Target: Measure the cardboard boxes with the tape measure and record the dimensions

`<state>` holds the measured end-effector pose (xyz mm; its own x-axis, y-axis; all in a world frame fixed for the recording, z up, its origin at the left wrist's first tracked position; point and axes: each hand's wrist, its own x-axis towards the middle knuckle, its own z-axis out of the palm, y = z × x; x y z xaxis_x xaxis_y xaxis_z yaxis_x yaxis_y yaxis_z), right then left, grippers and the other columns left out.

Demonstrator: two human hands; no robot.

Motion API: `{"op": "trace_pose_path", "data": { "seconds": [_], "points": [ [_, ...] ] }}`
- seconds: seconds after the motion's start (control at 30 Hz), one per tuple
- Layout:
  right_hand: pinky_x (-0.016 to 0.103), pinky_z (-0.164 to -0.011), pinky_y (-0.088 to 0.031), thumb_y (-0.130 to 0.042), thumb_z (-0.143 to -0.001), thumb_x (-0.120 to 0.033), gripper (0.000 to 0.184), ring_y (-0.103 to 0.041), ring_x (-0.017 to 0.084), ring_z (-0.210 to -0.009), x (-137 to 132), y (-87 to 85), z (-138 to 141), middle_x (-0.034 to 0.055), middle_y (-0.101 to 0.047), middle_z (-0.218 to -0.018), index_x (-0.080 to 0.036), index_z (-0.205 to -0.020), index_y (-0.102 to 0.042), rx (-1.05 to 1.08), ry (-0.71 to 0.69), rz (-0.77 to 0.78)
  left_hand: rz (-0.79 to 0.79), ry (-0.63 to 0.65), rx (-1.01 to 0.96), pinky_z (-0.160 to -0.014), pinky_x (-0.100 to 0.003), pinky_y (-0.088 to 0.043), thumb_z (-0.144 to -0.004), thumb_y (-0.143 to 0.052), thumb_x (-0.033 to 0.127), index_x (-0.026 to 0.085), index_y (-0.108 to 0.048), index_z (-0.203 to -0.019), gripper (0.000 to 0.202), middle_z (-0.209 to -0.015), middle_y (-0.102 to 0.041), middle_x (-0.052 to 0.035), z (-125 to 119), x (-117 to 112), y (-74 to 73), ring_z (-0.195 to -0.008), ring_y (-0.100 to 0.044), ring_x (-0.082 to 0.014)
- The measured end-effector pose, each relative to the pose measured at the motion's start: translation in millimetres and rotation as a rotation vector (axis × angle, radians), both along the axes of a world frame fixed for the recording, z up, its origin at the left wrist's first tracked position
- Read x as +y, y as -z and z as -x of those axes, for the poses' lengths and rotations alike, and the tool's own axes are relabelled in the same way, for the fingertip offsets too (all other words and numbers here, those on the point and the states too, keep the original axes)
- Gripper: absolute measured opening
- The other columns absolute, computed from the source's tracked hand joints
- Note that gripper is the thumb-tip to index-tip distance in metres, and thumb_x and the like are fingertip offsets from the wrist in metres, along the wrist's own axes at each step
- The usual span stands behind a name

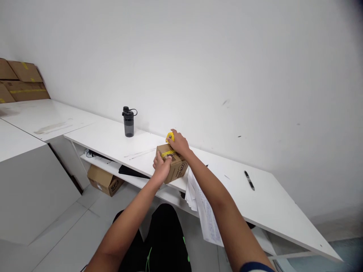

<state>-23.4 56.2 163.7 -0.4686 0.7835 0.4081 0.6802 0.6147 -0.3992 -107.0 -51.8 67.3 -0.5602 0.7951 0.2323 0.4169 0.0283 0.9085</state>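
Note:
A small cardboard box [175, 170] with dark printing stands near the front edge of the white table. My left hand [161, 166] grips its near left side, with the thumb on top and the fingers curled along the side. At the box's far side my right hand [179, 142] is closed round a yellow tape measure [170, 137]. Across the top of the box runs a yellow strip [168, 153]; whether this is the measure's blade or packing tape I cannot tell. Some of the right fingers are hidden behind the hand.
A dark water bottle [129, 124] stands on the table [104, 130] by the wall, left of the box. Paper sheets [208, 215] hang over the front edge under my right forearm. A black pen [249, 180] lies further right. Cardboard cartons [28, 90] are stacked far left; another box [103, 180] sits below.

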Motion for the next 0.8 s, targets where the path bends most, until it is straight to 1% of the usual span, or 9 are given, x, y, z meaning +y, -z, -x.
{"op": "trace_pose_path", "data": {
  "seconds": [0.07,0.1,0.13,0.2,0.3,0.4,0.57,0.73,0.8],
  "points": [
    [0.046,-0.088,-0.046,-0.043,-0.094,-0.043,0.063,-0.061,0.034,-0.099,-6.8,3.1,0.7,0.0178,-0.056,-0.122,-0.023,-0.152,-0.026,0.02,-0.027,-0.006,0.019,-0.151,-0.056,-0.114,-0.052,-0.028,-0.081,-0.056,0.055,0.026,-0.025,-0.15,0.082,-0.158,-0.031,-0.015,8.3,2.2,-6.1,-0.145,-0.027,-0.038],
    [0.046,-0.088,-0.046,-0.042,-0.094,-0.042,0.066,-0.061,0.033,-0.099,-10.8,4.6,1.0,0.0174,-0.056,-0.122,-0.023,-0.154,-0.02,0.036,-0.041,-0.016,0.006,-0.178,-0.064,-0.115,-0.053,-0.026,-0.078,-0.06,0.053,0.025,-0.026,-0.15,0.084,-0.157,-0.03,-0.0156,15.1,5.4,-10.4,-0.146,-0.025,-0.0388],
    [0.045,-0.087,-0.047,-0.042,-0.095,-0.042,0.069,-0.061,0.033,-0.098,-14.6,6.1,1.4,0.0171,-0.056,-0.121,-0.024,-0.155,-0.016,0.045,-0.053,-0.03,-0.013,-0.152,-0.052,-0.115,-0.053,-0.026,-0.076,-0.064,0.05,0.023,-0.026,-0.149,0.087,-0.156,-0.032,-0.0167,22.8,9.4,-14.7,-0.146,-0.025,-0.0385],
    [0.044,-0.085,-0.047,-0.043,-0.094,-0.04,0.072,-0.062,0.032,-0.095,-20.0,8.9,1.9,0.0167,-0.055,-0.12,-0.024,-0.157,-0.01,0.038,-0.082,-0.052,-0.074,-0.012,-0.025,-0.115,-0.051,-0.027,-0.074,-0.067,0.044,0.022,-0.025,-0.15,0.089,-0.152,-0.039,-0.0168,37.8,18.6,-20.8,-0.144,-0.029,-0.0355],
    [0.041,-0.082,-0.049,-0.044,-0.094,-0.037,0.074,-0.063,0.029,-0.093,-19.7,11.2,1.5,0.0164,-0.054,-0.121,-0.024,-0.157,-0.008,0.018,-0.151,-0.067,-0.199,0.247,-0.034,-0.111,-0.046,-0.036,-0.076,-0.065,0.034,0.023,-0.021,-0.151,0.088,-0.15,-0.043,-0.0147,51.7,30.1,-21.6,-0.135,-0.045,-0.0285],
    [0.041,-0.084,-0.049,-0.047,-0.092,-0.036,0.077,-0.062,0.03,-0.101,-13.4,9.1,-0.4,0.0176,-0.053,-0.127,-0.022,-0.157,-0.006,0.022,-0.212,-0.04,-0.248,0.345,-0.092,-0.105,-0.043,-0.043,-0.075,-0.064,0.027,0.023,-0.018,-0.152,0.09,-0.146,-0.048,-0.0147,56.7,38.1,-17.6,-0.12,-0.057,-0.0236],
    [0.041,-0.091,-0.046,-0.053,-0.088,-0.035,0.077,-0.059,0.031,-0.11,-10.0,-0.1,-3.9,0.0195,-0.051,-0.134,-0.017,-0.153,-0.016,0.004,-0.216,0.034,-0.225,0.469,-0.211,-0.1,-0.043,-0.047,-0.072,-0.068,0.025,0.028,-0.022,-0.154,0.094,-0.145,-0.05,-0.0138,65.3,48.2,-17.2,-0.113,-0.062,-0.0244],
    [0.037,-0.082,-0.046,-0.048,-0.092,-0.037,0.05,-0.062,0.029,-0.097,-16.1,-5.8,-5.2,0.0153,-0.06,-0.111,-0.02,-0.139,-0.043,-0.166,-0.169,-0.041,-0.224,0.573,-0.375,-0.1,-0.042,-0.046,-0.073,-0.069,0.026,0.02,-0.03,-0.151,0.087,-0.135,-0.056,-0.0144,69.0,53.0,-18.0,-0.11,-0.062,-0.0233],
    [0.034,-0.078,-0.045,-0.049,-0.092,-0.037,0.046,-0.062,0.027,-0.093,-18.2,-8.0,-4.9,0.0132,-0.061,-0.108,-0.023,-0.136,-0.046,-0.221,-0.167,-0.07,-0.221,0.561,-0.385,-0.099,-0.043,-0.046,-0.073,-0.07,0.026,0.018,-0.033,-0.148,0.084,-0.13,-0.058,-0.0147,68.6,52.8,-17.6,-0.108,-0.062,-0.0229]
  ]
}}
